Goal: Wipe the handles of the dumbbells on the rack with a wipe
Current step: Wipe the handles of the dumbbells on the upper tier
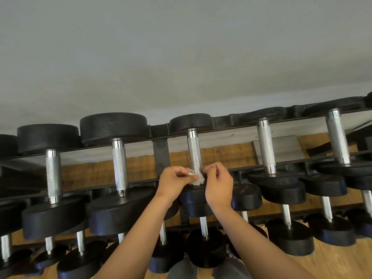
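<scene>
Lying crosswise on the rack [161, 152] at left of frame: leftmost handle [53, 174] and second handle [120, 168], knurled steel bare, heads fore and aft, probably stored so for an easy reach from the front. At lower centre, left hand [174, 183] held up at the near end of the middle handle [194, 152], thumb and curled fingers pinching the crumpled white wipe [196, 177], hardly any gap between them. Wipe bunched against the base of that handle, just above the near head, apparently being gathered or wrapped for a stroke along the knurling. Just right of it, right hand [219, 185], fingers curled narrow at the wipe's edge; cannot tell whether gripping a corner or merely close. Further right, fourth handle [266, 146] and fifth handle [338, 137], touched by neither hand.
</scene>
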A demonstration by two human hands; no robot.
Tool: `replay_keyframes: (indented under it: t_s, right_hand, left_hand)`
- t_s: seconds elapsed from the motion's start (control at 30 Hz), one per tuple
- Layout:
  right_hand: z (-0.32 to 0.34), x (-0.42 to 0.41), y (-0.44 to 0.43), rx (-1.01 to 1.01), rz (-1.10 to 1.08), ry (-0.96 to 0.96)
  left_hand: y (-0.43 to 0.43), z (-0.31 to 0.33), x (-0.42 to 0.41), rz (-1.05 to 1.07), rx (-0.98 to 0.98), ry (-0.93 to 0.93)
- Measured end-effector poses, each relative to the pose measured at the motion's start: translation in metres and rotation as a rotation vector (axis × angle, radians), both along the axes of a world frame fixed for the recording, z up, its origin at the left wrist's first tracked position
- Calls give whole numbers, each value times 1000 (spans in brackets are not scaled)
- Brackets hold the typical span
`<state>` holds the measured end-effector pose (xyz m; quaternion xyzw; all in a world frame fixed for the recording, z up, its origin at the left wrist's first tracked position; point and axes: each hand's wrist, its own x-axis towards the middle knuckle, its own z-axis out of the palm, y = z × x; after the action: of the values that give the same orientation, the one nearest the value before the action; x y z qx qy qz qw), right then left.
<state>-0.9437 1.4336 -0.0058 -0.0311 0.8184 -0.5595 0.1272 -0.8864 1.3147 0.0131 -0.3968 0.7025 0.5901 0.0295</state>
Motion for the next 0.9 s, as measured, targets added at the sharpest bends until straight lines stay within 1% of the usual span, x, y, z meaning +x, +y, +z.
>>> replay_keyframes:
  t_s: [0.1, 0.2, 0.4, 0.5, 0.7, 0.9]
  right_hand:
    - [0, 0, 0, 1, 2, 7]
    - [0, 0, -1, -2, 2, 5]
    - [0, 0, 0, -2, -3, 0]
    - [2, 0, 0, 4, -1, -11]
    - [3, -1, 0, 7, -6, -12]
    - [3, -1, 0, -1, -6, 2]
  left_hand:
    - [3, 3, 0, 63, 23, 7]
    - [7, 4, 1, 156, 102, -11]
    - [9, 6, -1, 89, 84, -25]
    - [14, 7, -2, 97, 15, -13]
    - [12, 7, -8, 167, 114, -3]
    - [9, 5, -16, 266, 44, 12]
